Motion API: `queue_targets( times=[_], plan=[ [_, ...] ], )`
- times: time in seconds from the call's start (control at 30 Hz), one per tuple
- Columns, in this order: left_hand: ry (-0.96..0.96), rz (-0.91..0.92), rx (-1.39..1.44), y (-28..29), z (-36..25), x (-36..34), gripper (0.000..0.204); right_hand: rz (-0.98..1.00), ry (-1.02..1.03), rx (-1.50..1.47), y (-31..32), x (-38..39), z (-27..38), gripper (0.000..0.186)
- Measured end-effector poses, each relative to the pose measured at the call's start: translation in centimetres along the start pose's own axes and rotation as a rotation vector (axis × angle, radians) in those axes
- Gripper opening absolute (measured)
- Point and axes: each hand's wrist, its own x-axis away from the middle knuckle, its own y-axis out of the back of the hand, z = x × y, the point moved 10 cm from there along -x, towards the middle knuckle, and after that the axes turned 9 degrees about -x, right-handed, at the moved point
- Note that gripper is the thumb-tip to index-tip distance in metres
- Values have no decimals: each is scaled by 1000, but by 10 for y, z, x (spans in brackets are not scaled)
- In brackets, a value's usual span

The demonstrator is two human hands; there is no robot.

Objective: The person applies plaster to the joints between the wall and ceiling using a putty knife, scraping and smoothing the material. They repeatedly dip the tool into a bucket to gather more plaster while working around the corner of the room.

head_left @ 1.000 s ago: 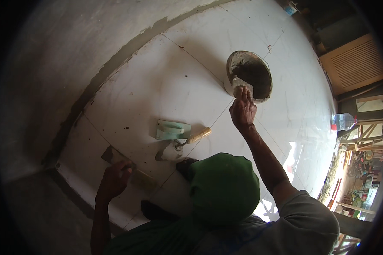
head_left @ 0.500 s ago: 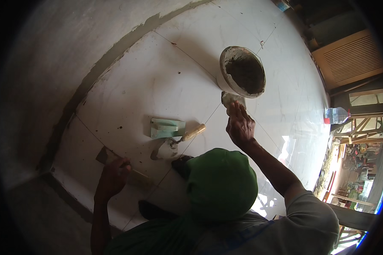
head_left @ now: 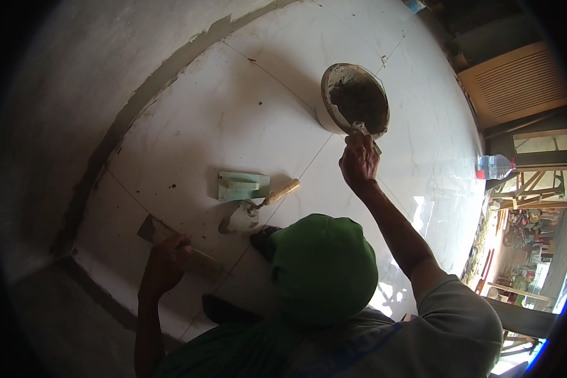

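Note:
My right hand (head_left: 360, 160) is closed round a small flat scraper-like tool (head_left: 359, 128) smeared with grey paste, its end at the near rim of a bucket (head_left: 326, 104). Grey wet mortar (head_left: 359, 101) lines the inside of the bucket. At the lower left, my left hand (head_left: 167, 261) is closed on a long flat tool with a dark end (head_left: 148, 228); a pale part (head_left: 206, 264) sticks out the other side, and its exact kind is unclear. Between the hands lie a pale green plastering float (head_left: 242, 186) and a trowel with a wooden handle (head_left: 282, 192), its blade coated in mortar.
Large white tiles (head_left: 277, 135) with thin dark joints cover the floor. A bare grey wall (head_left: 88, 75) rises at the left, with a rough mortar strip at its foot. Right are a clear plastic bottle (head_left: 496, 167) and a slatted wooden panel (head_left: 516, 85). A green cap (head_left: 324, 271) fills the lower middle.
My right hand has lifted from beside the bucket's base to its near rim, bringing the scraper-like tool's end there. My left hand has barely moved, still gripping its flat tool.

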Motion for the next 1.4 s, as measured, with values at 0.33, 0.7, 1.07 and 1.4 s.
queue_targets(
  times=[0.33,0.7,1.07,1.4],
  plan=[
    [-97,-65,-80,2,-4,-7,30,37,3,-276,56,33,17,29],
    [-48,-31,-67,-2,-3,-6,32,-16,-804,-2223,-92,74,-137,14],
    [-49,27,-135,-6,-1,-12,31,194,-439,-1196,95,-19,-116,24],
    [-236,-98,-198,8,-6,6,22,741,-20,-44,4,-171,-60,31]
  ],
)
